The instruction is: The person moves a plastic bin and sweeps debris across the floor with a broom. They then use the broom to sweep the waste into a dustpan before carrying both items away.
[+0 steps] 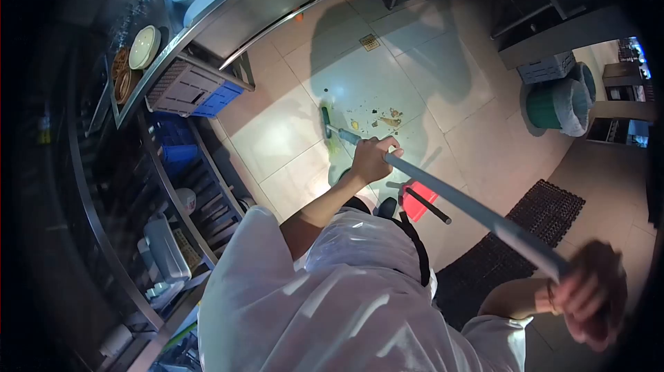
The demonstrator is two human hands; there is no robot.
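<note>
A broom with a long grey handle (477,213) runs across the view from lower right to upper left. My left hand (373,160) is closed around the handle's lower part, and my right hand (591,296), slightly blurred, grips its upper end. The green broom head (326,123) rests on the tiled floor with its pale bristles spread. Just right of it lies a scatter of food scraps and dark crumbs (389,122). Close to my feet stands a red dustpan (420,199) with a dark handle, touched by neither hand.
A steel counter with bowls (145,47) lines the upper left, with grey and blue crates (197,92) below. A green bin with a plastic liner (546,106) stands at right. A dark mat (512,234) lies on the floor. A square drain (369,42) is set farther ahead.
</note>
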